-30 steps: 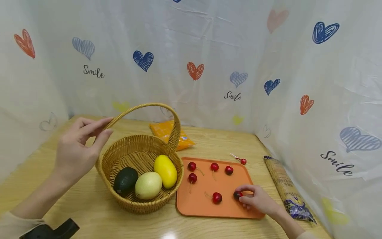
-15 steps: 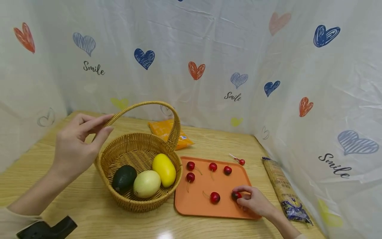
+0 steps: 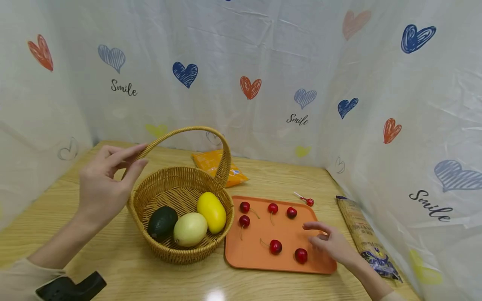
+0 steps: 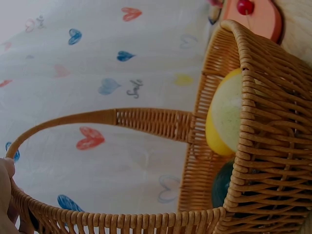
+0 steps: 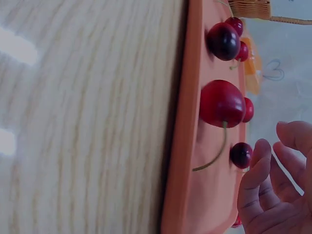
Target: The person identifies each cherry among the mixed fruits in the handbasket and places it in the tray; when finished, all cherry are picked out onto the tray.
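Observation:
My left hand (image 3: pixel 107 179) pinches the arched handle (image 3: pixel 196 128) of a wicker basket (image 3: pixel 180 256) between thumb and fingers. In the basket lie a dark green avocado (image 3: pixel 162 223), a pale green oval fruit (image 3: pixel 190 229) and a yellow oval fruit (image 3: pixel 211 212). My right hand (image 3: pixel 335 244) hovers over the right side of an orange tray (image 3: pixel 252 248), fingers loosely bent and holding nothing. Just left of it a red cherry (image 3: pixel 301 255) rests near the tray's front edge. In the right wrist view this cherry (image 5: pixel 223 104) shows a green stem. Several other cherries, like this one (image 3: pixel 275 246), are spread over the tray.
An orange packet (image 3: pixel 237 177) lies behind the basket. Beyond the tray's back right corner is a red lollipop (image 3: pixel 309 202). A long printed bag (image 3: pixel 367 238) lies on the right side of the wooden table (image 3: pixel 180 284), beside the heart-patterned curtain (image 3: pixel 248 42).
My right hand has let go of the cherry and drawn slightly up and back. The cherry has turned and sits a little nearer the tray's front edge. My left hand keeps its hold.

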